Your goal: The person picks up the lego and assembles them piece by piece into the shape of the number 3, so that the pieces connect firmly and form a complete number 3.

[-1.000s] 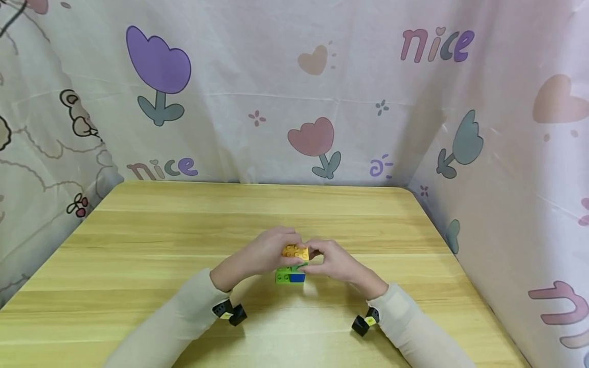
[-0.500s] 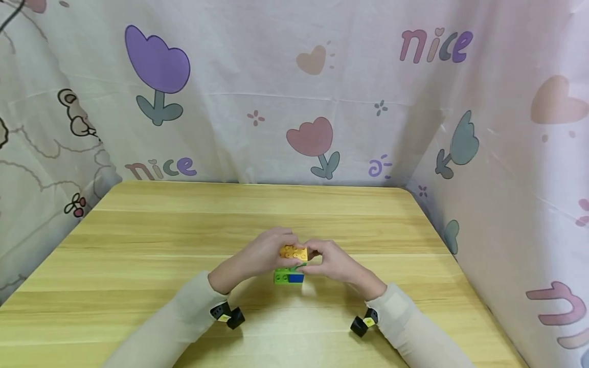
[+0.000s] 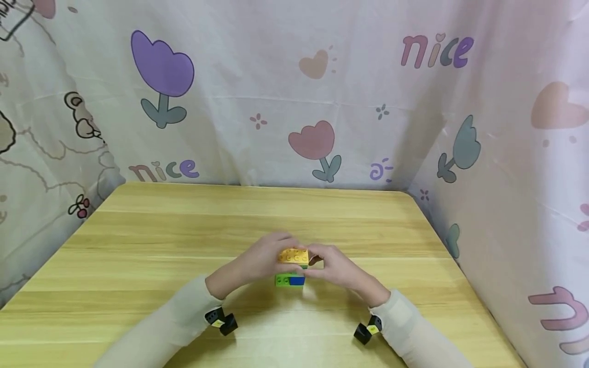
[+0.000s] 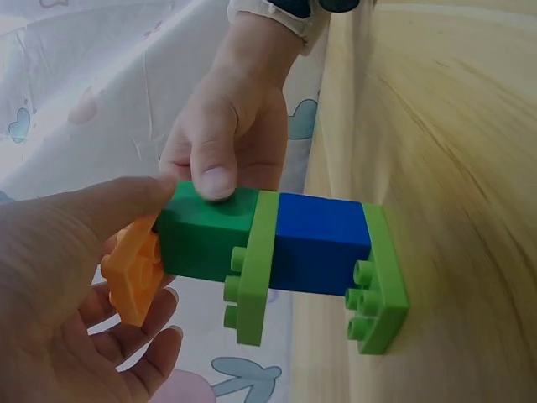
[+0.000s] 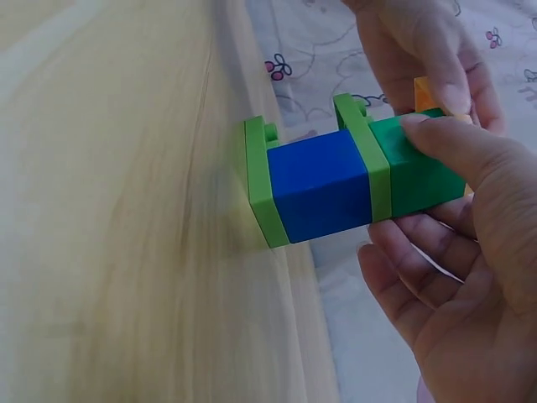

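A stack of toy building bricks stands on the wooden table in front of me. From the bottom it runs light green plate [image 3: 281, 280], blue brick [image 5: 319, 180], second light green plate [image 4: 258, 269], dark green brick [image 4: 208, 231]. At its top is an orange-yellow plate [image 3: 293, 256], tilted against the dark green brick in the left wrist view. My left hand [image 3: 263, 259] pinches this plate, thumb on the near side and fingers behind. My right hand [image 3: 340, 267] grips the dark green brick, its thumb on the near face. Both light green plates stick out to the left.
The wooden table [image 3: 198, 214] has a rounded far edge. A printed curtain [image 3: 239, 66] with flowers and hearts hangs behind it and along both sides. A small black camera [image 3: 222, 321] sits on the left wrist, and another black camera [image 3: 368, 329] on the right.
My left wrist has shifted slightly left and toward me, and its thumb now covers more of the upper light green plate. Both grips stay in place. The head view has tilted a little.
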Tool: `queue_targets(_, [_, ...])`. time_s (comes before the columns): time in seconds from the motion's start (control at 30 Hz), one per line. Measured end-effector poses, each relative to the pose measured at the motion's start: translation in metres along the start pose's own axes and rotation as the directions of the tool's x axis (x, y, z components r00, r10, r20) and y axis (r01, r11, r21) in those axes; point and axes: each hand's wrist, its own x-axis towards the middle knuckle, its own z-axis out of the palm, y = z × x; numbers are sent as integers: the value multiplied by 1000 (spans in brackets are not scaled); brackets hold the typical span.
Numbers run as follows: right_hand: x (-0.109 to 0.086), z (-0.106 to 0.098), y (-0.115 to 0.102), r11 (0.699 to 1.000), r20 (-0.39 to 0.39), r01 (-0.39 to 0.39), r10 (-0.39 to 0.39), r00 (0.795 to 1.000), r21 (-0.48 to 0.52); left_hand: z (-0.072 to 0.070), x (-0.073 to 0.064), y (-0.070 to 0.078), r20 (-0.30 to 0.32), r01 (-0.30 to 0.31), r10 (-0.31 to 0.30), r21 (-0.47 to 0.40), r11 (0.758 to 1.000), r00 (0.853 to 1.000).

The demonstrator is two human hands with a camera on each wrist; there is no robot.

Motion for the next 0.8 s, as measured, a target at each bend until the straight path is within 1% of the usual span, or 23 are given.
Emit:
queue_targets(0.17, [-4,5,3,999,23,-45,45,999,0,1,-12,-8,27,57,-56,-48,997,998])
queue_targets(0.3, [-6,7,3,998,17,-56,56,998,2,1,-20,-16,10,76,-75,-90,993,997])
queue_targets(0.43, [-9,6,2,997,10,-74,74,997,-1,2,-29,-22,11,116,-115,-134,984,993])
queue_targets(0.57, [-10,6,2,996,12,-92,92,996,-11,3,-36,-24,29,184,-182,-141,973,983])
queue_targets(0.67, [-11,6,2,995,4,-96,96,995,-24,4,-39,-24,51,243,-238,-132,961,970])
queue_targets(0.73, [-12,7,1,995,-5,-94,94,996,-32,6,-41,-25,64,269,-262,-131,954,963])
queue_targets(0.8, [-12,8,1,995,-16,-87,87,996,-37,9,-43,-27,68,280,-273,-139,950,960])
